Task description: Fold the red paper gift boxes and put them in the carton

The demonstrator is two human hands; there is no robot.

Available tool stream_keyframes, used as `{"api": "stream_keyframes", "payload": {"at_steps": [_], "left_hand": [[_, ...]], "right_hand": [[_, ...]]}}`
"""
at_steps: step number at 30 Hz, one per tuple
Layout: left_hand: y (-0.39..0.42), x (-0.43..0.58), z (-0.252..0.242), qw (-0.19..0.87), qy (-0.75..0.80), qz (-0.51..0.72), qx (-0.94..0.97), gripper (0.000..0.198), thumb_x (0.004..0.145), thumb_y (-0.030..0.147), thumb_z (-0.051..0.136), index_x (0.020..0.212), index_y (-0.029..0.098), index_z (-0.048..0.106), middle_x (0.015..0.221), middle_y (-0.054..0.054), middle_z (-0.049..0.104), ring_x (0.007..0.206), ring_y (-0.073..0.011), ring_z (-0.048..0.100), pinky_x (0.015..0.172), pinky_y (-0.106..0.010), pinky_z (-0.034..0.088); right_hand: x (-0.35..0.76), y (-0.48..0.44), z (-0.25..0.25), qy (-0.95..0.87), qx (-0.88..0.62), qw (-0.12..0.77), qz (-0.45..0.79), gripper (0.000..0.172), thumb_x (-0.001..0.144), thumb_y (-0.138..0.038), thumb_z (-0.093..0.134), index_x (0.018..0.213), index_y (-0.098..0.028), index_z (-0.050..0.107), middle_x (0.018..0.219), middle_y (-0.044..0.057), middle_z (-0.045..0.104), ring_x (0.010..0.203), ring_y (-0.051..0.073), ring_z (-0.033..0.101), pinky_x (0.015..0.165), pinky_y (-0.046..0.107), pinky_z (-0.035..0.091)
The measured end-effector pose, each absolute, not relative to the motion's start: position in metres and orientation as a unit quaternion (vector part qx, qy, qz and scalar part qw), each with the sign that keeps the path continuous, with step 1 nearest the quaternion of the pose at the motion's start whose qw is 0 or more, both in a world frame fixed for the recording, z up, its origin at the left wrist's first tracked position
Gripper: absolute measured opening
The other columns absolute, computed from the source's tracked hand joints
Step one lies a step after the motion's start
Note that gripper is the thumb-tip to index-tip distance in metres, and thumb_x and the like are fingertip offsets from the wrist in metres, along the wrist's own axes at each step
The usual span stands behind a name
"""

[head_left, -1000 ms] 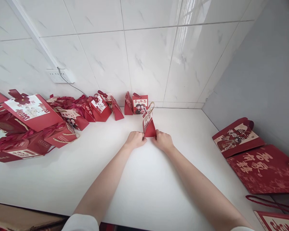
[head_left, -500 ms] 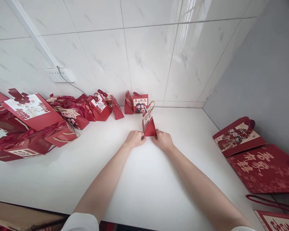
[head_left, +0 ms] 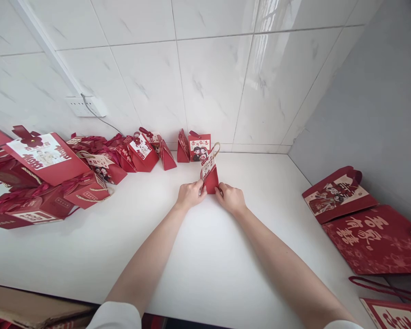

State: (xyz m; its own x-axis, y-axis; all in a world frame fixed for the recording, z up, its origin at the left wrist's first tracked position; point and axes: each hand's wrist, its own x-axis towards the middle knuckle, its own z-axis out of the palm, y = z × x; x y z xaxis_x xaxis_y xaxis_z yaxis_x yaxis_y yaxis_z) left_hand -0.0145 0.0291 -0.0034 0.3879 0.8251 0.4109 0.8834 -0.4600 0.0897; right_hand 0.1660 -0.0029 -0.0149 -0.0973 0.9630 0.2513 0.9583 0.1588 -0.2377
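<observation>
Between my hands a red gift box [head_left: 211, 179] stands upright on the white table, its narrow side toward me. It has a white printed panel on its left and a looped cream handle on top. My left hand [head_left: 191, 194] has its fingers closed at the box's lower left edge. At the lower right edge, my right hand [head_left: 231, 197] grips with curled fingers. Just behind stand a gift box with a cartoon couple [head_left: 199, 147] and a slim red box [head_left: 182, 146].
Many red gift boxes [head_left: 51, 164] crowd the left of the white table [head_left: 205, 265]. Flat red gift bags [head_left: 373, 237] lie at the right against a grey panel. A tiled wall [head_left: 212, 82] with a socket [head_left: 85, 107] closes the back. A cardboard box [head_left: 30, 306] sits below the front edge.
The red gift box has shifted slightly left and turned a little. My left hand's fingers have moved up along its left edge; my right hand has followed slightly left.
</observation>
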Motion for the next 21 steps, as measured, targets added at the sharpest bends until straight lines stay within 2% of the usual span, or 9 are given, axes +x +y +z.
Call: {"api": "stream_keyframes", "payload": {"at_steps": [5,12,17,21], "left_hand": [[0.030,-0.010,-0.006,0.080,-0.543,-0.171,-0.818,0.023,0.088,0.032,0.044,0.085,0.019,0.062,0.075,-0.004,0.071,0.066,-0.0192,0.065,0.058,-0.028,0.036],[0.033,-0.013,-0.011,0.085,-0.509,-0.189,-0.836,0.023,0.087,0.029,0.042,0.078,0.019,0.060,0.070,-0.003,0.069,0.060,-0.0170,0.062,0.056,-0.028,0.033],[0.030,-0.018,-0.009,0.026,-0.428,-0.327,-0.842,0.021,0.085,0.026,0.043,0.067,0.020,0.051,0.061,0.000,0.059,0.057,-0.0124,0.053,0.058,-0.025,0.035],[0.034,-0.020,-0.010,-0.013,-0.467,-0.432,-0.772,0.018,0.085,0.024,0.044,0.068,0.020,0.047,0.062,0.001,0.052,0.054,-0.0116,0.047,0.056,-0.025,0.035]], "right_hand": [[0.164,-0.002,-0.019,-0.742,-0.645,0.182,0.005,0.027,0.098,-0.035,0.034,0.097,-0.020,0.056,0.091,0.003,0.067,0.067,0.015,0.060,0.057,0.025,0.028],[0.168,-0.002,-0.019,-0.746,-0.627,0.222,0.034,0.028,0.099,-0.033,0.031,0.096,-0.020,0.056,0.091,0.002,0.063,0.066,0.013,0.057,0.057,0.025,0.029],[0.174,0.001,-0.019,-0.687,-0.589,0.402,0.141,0.037,0.100,-0.041,0.024,0.091,-0.021,0.054,0.096,0.004,0.061,0.083,0.015,0.059,0.069,0.024,0.041],[0.175,0.007,-0.025,-0.566,-0.544,0.524,0.330,0.043,0.095,-0.056,0.027,0.090,-0.021,0.051,0.100,0.006,0.063,0.078,0.017,0.062,0.057,0.025,0.046]]}}
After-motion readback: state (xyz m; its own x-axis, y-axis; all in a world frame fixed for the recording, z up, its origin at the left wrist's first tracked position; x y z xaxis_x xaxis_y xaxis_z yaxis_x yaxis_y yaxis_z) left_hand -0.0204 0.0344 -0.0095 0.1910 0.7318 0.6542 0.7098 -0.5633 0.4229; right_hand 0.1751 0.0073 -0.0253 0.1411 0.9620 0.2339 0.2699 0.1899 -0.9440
